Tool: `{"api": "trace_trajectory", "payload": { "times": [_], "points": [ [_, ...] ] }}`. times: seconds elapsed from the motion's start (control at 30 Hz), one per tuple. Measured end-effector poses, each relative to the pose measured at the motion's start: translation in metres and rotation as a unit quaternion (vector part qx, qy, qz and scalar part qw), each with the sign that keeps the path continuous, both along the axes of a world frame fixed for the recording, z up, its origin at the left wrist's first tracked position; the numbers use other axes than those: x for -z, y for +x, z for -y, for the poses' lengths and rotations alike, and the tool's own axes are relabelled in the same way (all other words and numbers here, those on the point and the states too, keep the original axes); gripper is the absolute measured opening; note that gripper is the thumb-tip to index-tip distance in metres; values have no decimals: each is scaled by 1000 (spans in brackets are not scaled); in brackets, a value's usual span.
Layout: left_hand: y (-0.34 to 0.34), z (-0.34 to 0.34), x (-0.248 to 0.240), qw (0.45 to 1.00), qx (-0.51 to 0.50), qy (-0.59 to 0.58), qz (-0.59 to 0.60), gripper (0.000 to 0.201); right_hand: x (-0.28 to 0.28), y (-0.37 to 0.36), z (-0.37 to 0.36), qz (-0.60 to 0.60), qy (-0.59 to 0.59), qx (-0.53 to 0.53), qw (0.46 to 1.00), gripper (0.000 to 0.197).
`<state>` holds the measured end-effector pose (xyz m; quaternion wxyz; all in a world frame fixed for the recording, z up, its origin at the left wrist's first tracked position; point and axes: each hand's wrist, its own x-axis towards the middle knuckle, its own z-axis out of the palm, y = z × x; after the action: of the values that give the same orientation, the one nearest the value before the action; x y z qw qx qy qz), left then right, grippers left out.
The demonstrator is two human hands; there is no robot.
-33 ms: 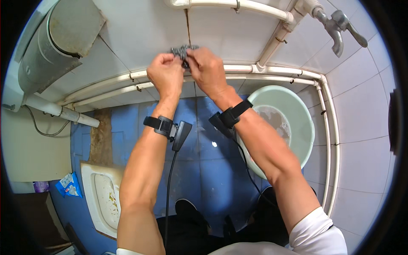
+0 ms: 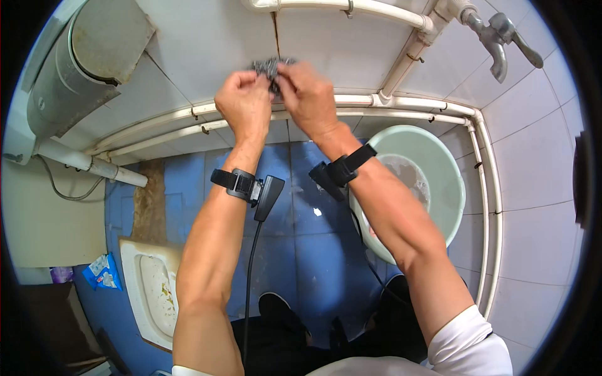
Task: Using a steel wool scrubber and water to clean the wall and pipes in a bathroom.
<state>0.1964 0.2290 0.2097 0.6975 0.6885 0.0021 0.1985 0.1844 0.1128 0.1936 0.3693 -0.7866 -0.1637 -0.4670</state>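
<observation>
In front of the tiled wall, a small crumpled grey-and-black speckled piece (image 2: 268, 66) is pinched between my two hands. It looks like knitted cloth, but its exact kind cannot be made out. My left hand (image 2: 244, 105) has its fingers curled closed at the lower left of the piece. From the right, my right hand (image 2: 311, 97) grips it between thumb and fingers. Both sets of fingertips are close together and slightly blurred, and they hide part of the piece. A black strap with a small dark device sits on each wrist.
White pipes (image 2: 357, 101) run along the wall behind my hands. A metal tap (image 2: 498, 44) juts out at the upper right. Below stands a pale green basin (image 2: 453, 188) holding cloudy water. A stained squat toilet (image 2: 133, 276) lies at the lower left; a grey cylinder (image 2: 69, 88) hangs at the upper left.
The grey speckled piece has shifted slightly upward and spread a little wider. My right hand and forearm have moved a little to the right; my left hand stays nearly in place.
</observation>
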Motion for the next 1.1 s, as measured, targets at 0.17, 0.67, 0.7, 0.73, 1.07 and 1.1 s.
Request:
{"api": "trace_trajectory", "payload": {
  "times": [0.17, 0.67, 0.7, 0.73, 1.07, 1.1],
  "points": [
    [4, 24, -37, 986, -23, -32, 165, 9, -44, 8, 15, 114, 22, -11, 993, 20],
    [-1, 52, -16, 951, -101, 181, 228, 9, -28, -10, 55, 60, 4, 11, 998, 18],
    [-2, 51, 4, 950, -112, 205, 208, 10, -10, -15, 57, 64, 4, 12, 998, 18],
    [-3, 55, 21, 982, -47, 155, 98, 11, 10, -20, 63, 3, 1, 20, 1000, 19],
    [-12, 93, -30, 991, 51, -38, 122, 12, -41, -19, 90, 78, 16, 33, 996, 20],
    [-14, 98, -23, 993, 32, -14, 109, 11, -31, -22, 94, 82, 13, 36, 996, 20]
  ]
}}
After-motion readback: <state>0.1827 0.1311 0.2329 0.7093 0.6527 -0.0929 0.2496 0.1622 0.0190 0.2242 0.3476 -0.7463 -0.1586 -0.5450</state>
